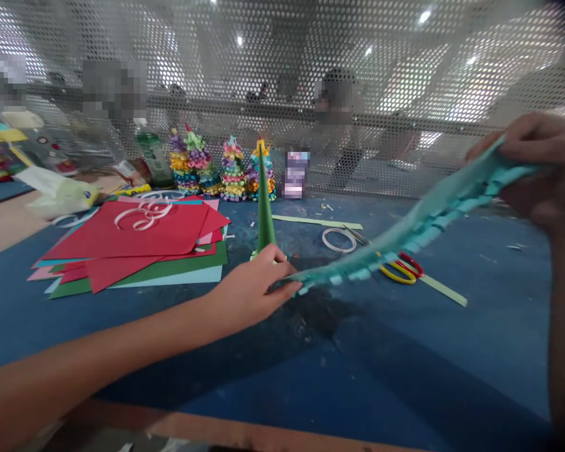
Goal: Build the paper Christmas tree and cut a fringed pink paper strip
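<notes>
A long teal paper strip [405, 220], its lower edge cut into a curled fringe, stretches slantwise between my two hands. My left hand [258, 282] pinches its low end near the middle of the table. My right hand [537, 163] grips the raised end at the right, partly blurred. Just behind my left hand stands a tall green paper cone [264, 207], its base mostly hidden by the hand. Beneath the strip lie scissors [399, 273] with red and yellow handles, partly covered by it. Beside them is a clear ring [338, 240], perhaps a roll of tape.
A stack of coloured paper [136, 232] lies left, with curled white strips on top. Several fringed paper trees [234, 169], a green bottle [151, 154] and a phone [295, 174] stand at the back, before a perforated metal screen [273, 75]. Pale green strips [442, 291] lie on the blue tabletop [282, 376].
</notes>
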`<state>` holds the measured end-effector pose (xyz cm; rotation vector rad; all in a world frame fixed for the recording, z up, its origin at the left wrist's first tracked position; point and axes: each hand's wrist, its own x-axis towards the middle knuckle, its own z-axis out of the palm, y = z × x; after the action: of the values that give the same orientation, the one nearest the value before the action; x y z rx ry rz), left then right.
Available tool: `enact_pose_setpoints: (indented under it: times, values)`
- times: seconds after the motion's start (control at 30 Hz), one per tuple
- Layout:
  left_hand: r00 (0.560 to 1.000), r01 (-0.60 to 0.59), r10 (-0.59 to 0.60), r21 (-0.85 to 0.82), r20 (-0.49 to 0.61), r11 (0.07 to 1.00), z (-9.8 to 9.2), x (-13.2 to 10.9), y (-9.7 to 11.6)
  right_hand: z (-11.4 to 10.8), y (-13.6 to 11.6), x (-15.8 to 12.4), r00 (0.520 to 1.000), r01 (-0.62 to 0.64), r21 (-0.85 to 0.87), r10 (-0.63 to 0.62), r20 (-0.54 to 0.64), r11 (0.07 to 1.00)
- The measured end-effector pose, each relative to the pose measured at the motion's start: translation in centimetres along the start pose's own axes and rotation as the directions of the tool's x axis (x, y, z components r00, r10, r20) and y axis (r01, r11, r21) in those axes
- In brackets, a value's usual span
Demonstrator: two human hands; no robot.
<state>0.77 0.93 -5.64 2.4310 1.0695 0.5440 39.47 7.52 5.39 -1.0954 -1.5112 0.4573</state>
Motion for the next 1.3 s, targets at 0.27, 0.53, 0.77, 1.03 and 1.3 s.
enact_pose_setpoints:
  times: [0.27, 0.53, 0.77, 1.03, 1.3]
  values:
    - [0.984, -0.071, 0.026, 0.248, 0.178, 0.966, -5.7, -2.9, -2.5, 3.8, 3.7, -0.5, 0.907, -0.138, -0.198, 0.204, 0.368, 0.971]
    - [0.950, -0.238, 0.201, 0.135, 0.238, 0.962, -4.8, -4.4, -2.9, 3.1, 6.1, -3.2, 0.716, -0.069, -0.420, 0.339, 0.611, 0.905]
    - [0.913, -0.384, 0.323, 0.260, 0.250, 0.886, -2.5, -5.5, -4.0, 3.0, 5.2, -9.9, 0.809, 0.069, -0.637, 0.331, 0.486, 0.768]
    - [0.885, -0.460, 0.435, 0.445, 0.166, 0.768, -2.2, -6.2, -4.2, 14.9, -2.4, -16.9, 0.593, 0.526, -0.350, -0.039, 0.804, 0.775]
    - [0.990, 0.138, -0.131, 0.160, -0.054, 0.977, -2.4, -5.9, -4.9, 17.0, -1.6, -15.1, 0.577, 0.596, -0.406, -0.018, 0.817, 0.692]
